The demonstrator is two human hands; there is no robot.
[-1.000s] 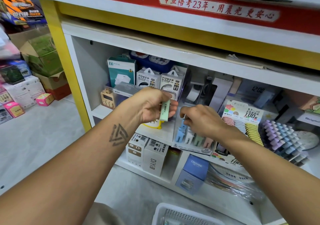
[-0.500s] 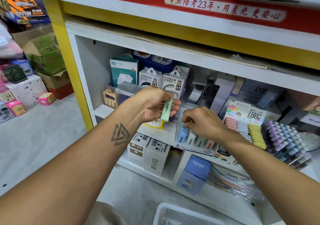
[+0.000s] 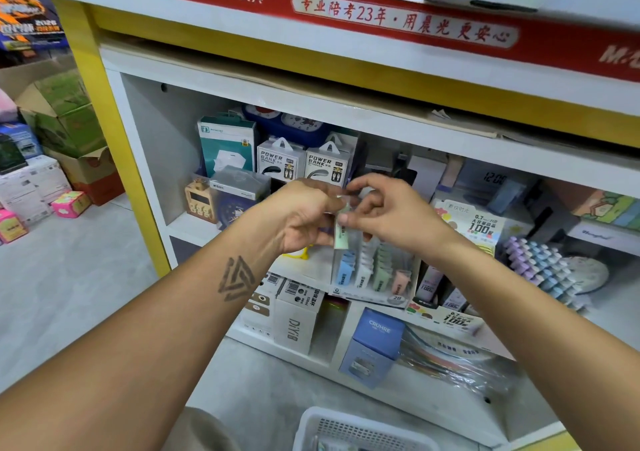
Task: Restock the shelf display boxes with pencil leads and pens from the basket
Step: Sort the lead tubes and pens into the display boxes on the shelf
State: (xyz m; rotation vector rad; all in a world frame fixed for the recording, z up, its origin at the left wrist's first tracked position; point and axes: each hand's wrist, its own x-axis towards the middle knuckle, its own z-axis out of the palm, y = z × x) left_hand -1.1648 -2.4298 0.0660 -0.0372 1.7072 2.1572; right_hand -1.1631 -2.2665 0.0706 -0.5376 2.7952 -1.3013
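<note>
My left hand (image 3: 308, 215) and my right hand (image 3: 391, 215) meet in front of the middle shelf, both pinching one pale green pencil lead case (image 3: 341, 234) held upright between them. Just below them stands the clear display box (image 3: 372, 300) with rows of blue, white, green and pink lead cases. The white basket (image 3: 349, 431) shows at the bottom edge on the floor, its contents mostly out of view.
Power bank boxes (image 3: 304, 164) stand behind the hands. A 0.7 lead display (image 3: 474, 225) and pastel stacked cases (image 3: 540, 270) sit to the right. White boxes (image 3: 298, 315) and a blue box (image 3: 374, 346) fill the lower shelf. Cartons (image 3: 65, 131) line the floor at left.
My right hand rose out of the display box and joined my left hand on the green lead case, which has shifted slightly right and down.
</note>
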